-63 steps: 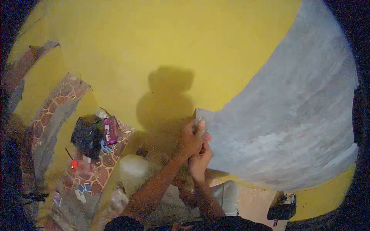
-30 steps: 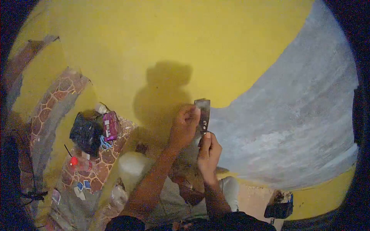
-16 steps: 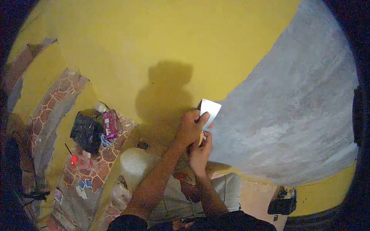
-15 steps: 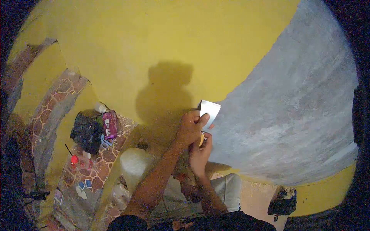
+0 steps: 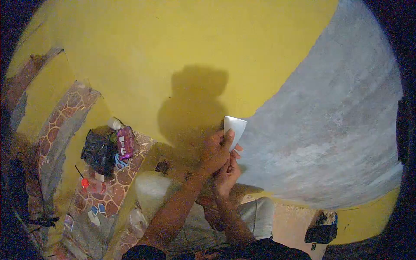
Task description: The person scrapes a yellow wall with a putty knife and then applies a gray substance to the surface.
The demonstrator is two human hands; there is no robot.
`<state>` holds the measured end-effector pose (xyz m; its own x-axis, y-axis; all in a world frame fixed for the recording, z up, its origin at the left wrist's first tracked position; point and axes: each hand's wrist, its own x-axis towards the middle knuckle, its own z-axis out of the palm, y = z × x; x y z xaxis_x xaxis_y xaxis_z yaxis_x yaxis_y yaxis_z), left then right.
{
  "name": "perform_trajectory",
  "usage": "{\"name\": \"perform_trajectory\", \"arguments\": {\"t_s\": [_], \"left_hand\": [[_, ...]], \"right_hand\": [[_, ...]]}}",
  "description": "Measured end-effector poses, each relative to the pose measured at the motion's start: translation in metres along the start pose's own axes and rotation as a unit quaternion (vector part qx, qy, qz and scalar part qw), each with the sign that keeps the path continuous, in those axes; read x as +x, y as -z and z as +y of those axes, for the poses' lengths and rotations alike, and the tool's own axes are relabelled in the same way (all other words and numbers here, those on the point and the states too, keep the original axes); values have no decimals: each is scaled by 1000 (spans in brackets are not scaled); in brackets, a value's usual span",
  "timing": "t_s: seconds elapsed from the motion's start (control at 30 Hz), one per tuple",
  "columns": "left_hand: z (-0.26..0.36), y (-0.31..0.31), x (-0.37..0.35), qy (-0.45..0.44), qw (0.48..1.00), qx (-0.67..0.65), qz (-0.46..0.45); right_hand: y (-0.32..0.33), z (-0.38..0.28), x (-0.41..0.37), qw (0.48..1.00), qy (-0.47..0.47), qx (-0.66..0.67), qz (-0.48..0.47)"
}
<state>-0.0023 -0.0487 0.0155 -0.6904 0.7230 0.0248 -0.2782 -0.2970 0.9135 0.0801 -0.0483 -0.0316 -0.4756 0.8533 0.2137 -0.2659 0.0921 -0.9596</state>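
A white folded paper piece (image 5: 236, 128) is held up in front of the wall. My left hand (image 5: 216, 147) has its thumb pressed on the paper's face, with the other fingers behind it. Just below, my right hand (image 5: 227, 175) is closed near the paper's lower end, its fingertips pinched together. Whatever sits between those fingertips is too small and blurred to name.
A yellow wall (image 5: 130, 43) with a grey area (image 5: 329, 108) stands ahead. At left on a stone-patterned ledge lie a black bag (image 5: 97, 149), a purple packet (image 5: 125, 143), blue-handled scissors (image 5: 121, 161) and a red-capped bottle (image 5: 93, 185). A black box (image 5: 321, 227) is lower right.
My right hand has shifted slightly down, and the yellow object seen in its fingers before no longer shows. The paper has tilted a little and sits slightly lower.
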Motion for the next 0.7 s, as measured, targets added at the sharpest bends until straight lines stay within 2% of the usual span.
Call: {"name": "perform_trajectory", "arguments": {"t_s": [0.07, 0.17, 0.23, 0.3, 0.37, 0.4, 0.47, 0.53, 0.57, 0.63, 0.7], "left_hand": [[8, 3, -1, -19, 996, 84, -5], [7, 1, 2, 29, 997, 71, 20], [15, 1, 0, 5, 998, 61, 8], [22, -2, -5, -14, 999, 44, -5], [27, -3, -4, -33, 982, 185, 27], [25, -3, -4, -32, 982, 186, 28], [20, -4, 0, 9, 997, 76, 7], [21, -6, -1, 10, 998, 63, 16], [21, -8, -2, 11, 998, 51, 25], [13, -9, 4, 4, 998, 60, 29], [14, -9, 4, -6, 997, 72, 36]], "right_hand": [[1, 12, 0, 1000, -13, -8, 22], [-15, -21, -3, 1000, 11, -13, 18], [-16, -32, -1, 1000, -10, -28, 5], [6, 10, 9, 1000, 2, -16, 1], [12, 24, 11, 1000, 15, -3, -6], [8, 18, 11, 1000, 24, -15, 6], [-2, -14, 9, 999, 33, -26, 18], [-11, -69, 0, 997, -32, -69, -23], [-7, -51, 3, 997, -31, -71, -21], [1, 0, 12, 993, 81, -77, 37], [6, -7, 17, 991, 87, -104, 18]]}}
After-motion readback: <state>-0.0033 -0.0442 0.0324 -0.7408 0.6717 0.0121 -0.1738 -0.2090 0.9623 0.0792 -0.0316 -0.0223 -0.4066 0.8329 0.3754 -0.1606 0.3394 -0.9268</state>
